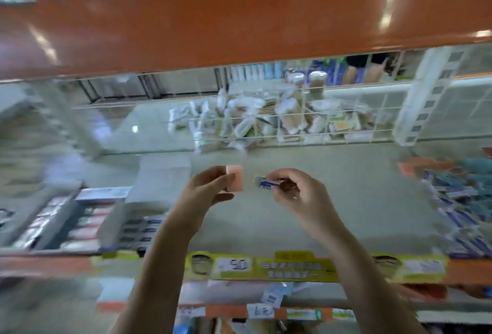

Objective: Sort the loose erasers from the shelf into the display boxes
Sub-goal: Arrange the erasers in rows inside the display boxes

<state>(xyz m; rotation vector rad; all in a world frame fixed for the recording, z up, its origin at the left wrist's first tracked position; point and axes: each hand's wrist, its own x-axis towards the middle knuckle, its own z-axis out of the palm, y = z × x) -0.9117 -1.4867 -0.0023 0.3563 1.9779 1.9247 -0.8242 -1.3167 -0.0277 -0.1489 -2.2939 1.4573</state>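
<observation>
A pale grey shop shelf (266, 216) stretches out beneath both raised hands, with a broad orange beam (239, 22) crossing well above them; much of the view is blurred. Along the shelf's near edge, below the wrists, runs a yellow price strip (292, 267) with unreadable print. The left hand (207, 190) is curled, its thumb and fingers pinching a small pink eraser (235, 177) that sticks up from the fingertips. Just beside it, close but apart, the right hand (295, 192) is also curled, pinching a white eraser with a blue sleeve (266, 181) that points toward the pink one. Both erasers are held in the air above the bare middle of the shelf. To the left of the left hand stand open display boxes (80, 216) holding rows of small packaged pieces, some reddish and some dark, too blurred to identify. To the right of the right hand lies a heap of loose blue-and-white erasers (463, 216). Beyond the hands, behind a white wire rail (266, 118), sits a jumble of small pale packets (266, 118), their contents unclear.
</observation>
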